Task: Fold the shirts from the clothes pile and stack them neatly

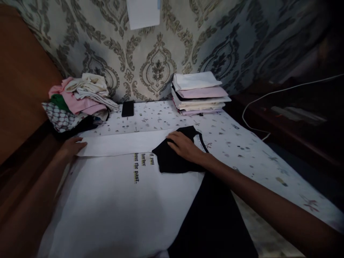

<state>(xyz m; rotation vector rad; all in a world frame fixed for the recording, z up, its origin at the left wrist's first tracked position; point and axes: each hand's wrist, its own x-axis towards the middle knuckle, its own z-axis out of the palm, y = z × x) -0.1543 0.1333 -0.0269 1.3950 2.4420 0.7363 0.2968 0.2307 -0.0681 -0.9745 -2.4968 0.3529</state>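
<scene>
Resting, grip spread, the right hand (185, 146) tops the black sleeve (172, 162) while the left hand (69, 147), grip unclear, touches the shirt (115, 208) near the sheet's (156, 120) left edge.

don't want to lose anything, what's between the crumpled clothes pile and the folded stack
In the head view, a dark flat rectangle, perhaps a phone, lies between them, nearer the crumpled pile; bare printed sheet runs to the folded stack.
</scene>
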